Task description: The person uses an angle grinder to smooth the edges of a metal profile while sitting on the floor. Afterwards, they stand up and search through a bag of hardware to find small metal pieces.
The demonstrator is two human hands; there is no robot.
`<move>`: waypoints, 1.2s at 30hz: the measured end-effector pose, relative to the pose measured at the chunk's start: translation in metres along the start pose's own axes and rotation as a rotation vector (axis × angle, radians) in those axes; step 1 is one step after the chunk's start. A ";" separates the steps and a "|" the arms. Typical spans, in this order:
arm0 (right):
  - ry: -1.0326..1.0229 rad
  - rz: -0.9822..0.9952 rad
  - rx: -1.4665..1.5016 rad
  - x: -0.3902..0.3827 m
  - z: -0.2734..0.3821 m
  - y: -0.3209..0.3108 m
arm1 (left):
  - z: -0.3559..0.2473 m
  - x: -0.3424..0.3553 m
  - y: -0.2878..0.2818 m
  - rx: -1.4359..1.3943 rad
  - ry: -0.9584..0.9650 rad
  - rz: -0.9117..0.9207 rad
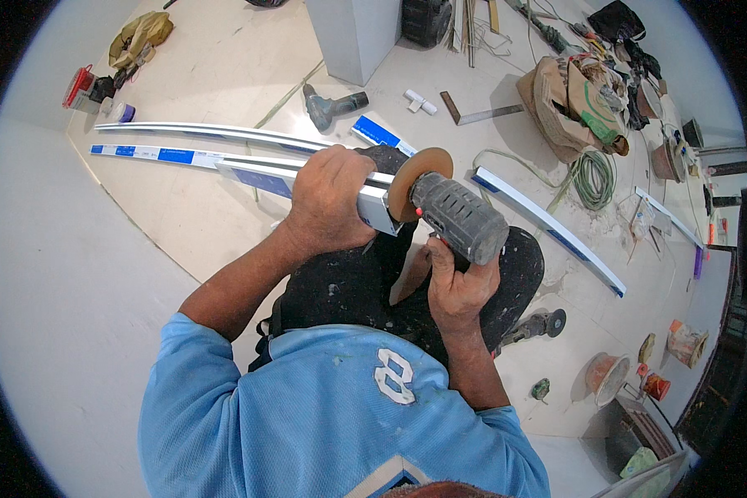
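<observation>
Grey disc cutter (465,220), blue-labelled white profile (264,180), centre frame.
My left hand (330,201) grips the profile; my right hand (463,289), the cutter.

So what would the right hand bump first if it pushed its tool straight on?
Probably the white bar in the left hand: the round disc on the tool looks right beside it, maybe touching.

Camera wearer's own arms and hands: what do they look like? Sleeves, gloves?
Left hand and right hand are bare: no gloves, no watch or band visible. Forearms are uncovered too. Short light-blue sleeves, in textured fabric, end near the elbows.
</observation>
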State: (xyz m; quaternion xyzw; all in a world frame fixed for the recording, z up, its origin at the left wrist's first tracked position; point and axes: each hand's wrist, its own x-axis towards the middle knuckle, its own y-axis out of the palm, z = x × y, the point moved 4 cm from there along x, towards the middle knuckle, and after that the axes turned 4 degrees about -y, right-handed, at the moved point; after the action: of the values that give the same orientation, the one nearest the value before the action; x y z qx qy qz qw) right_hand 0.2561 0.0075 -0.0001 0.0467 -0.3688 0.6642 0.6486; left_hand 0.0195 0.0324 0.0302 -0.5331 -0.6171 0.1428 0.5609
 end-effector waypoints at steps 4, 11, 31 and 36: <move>-0.003 -0.002 0.015 -0.001 -0.002 0.001 | 0.000 0.000 0.000 -0.005 0.002 -0.004; -0.020 -0.001 0.018 0.000 -0.001 0.000 | -0.001 0.002 -0.001 -0.012 0.016 -0.018; -0.072 -0.028 -0.030 0.003 0.003 -0.002 | -0.002 0.004 -0.003 -0.020 0.024 -0.026; -0.090 -0.054 -0.033 0.003 0.003 0.000 | -0.001 0.003 -0.003 -0.016 0.006 -0.006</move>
State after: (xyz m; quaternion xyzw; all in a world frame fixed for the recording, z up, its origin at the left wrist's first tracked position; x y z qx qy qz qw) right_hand 0.2544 0.0078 0.0035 0.0758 -0.4070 0.6375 0.6498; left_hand 0.0198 0.0329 0.0341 -0.5361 -0.6183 0.1346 0.5588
